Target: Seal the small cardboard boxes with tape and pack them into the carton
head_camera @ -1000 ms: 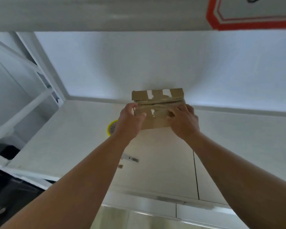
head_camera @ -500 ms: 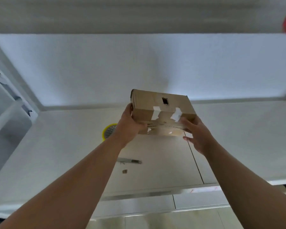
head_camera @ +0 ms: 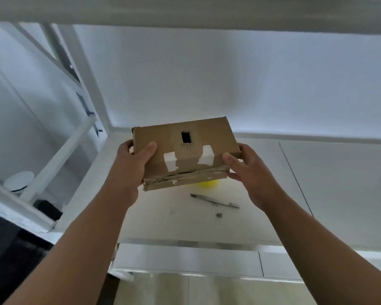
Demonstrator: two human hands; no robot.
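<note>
A small brown cardboard box (head_camera: 185,148) is held in the air above a white table (head_camera: 317,194). Its top has a small dark rectangular hole and two white patches near the front edge. My left hand (head_camera: 133,166) grips the box's left end, thumb on top. My right hand (head_camera: 249,170) grips its right end, thumb on the top and fingers under it. A yellow roll (head_camera: 208,184), perhaps tape, shows just below the box's front edge, mostly hidden by it. No carton is in view.
A slim grey cutter (head_camera: 215,201) lies on the table under the box, with a small dark scrap (head_camera: 218,215) near it. White shelf posts and rails (head_camera: 75,89) stand at the left. A white wall is behind, a shelf overhead.
The box has been lifted off the table and drawn closer, tipped so its top faces me. My right hand moved from the box's front to its right end. The view swung.
</note>
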